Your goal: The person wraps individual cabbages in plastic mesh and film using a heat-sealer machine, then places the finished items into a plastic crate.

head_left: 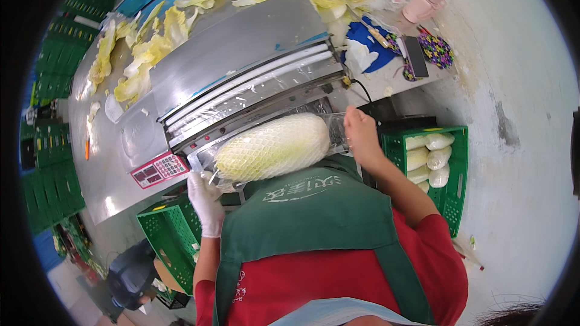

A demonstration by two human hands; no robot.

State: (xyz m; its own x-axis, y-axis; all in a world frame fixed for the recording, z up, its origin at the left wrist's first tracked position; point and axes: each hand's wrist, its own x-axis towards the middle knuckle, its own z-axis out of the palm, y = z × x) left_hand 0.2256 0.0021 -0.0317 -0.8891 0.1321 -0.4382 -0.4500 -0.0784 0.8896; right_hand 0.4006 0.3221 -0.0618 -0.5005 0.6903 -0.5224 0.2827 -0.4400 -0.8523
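In the head view, a steel wrapping machine [241, 60] is standing on the desk [99, 175] just beyond the left grip [206, 200] and right grip [360, 137], with loose leaves [151, 54] lying farther off and a green crate [458, 181] standing right of the right grip. Between the grips the netted cabbage [272, 148] is lying in clear film [336, 125]; bare right fingers are pinching it closed, while the gloved left's closure is impossible to tell. Pale lettering is showing on the green apron [308, 217] nearer than both.
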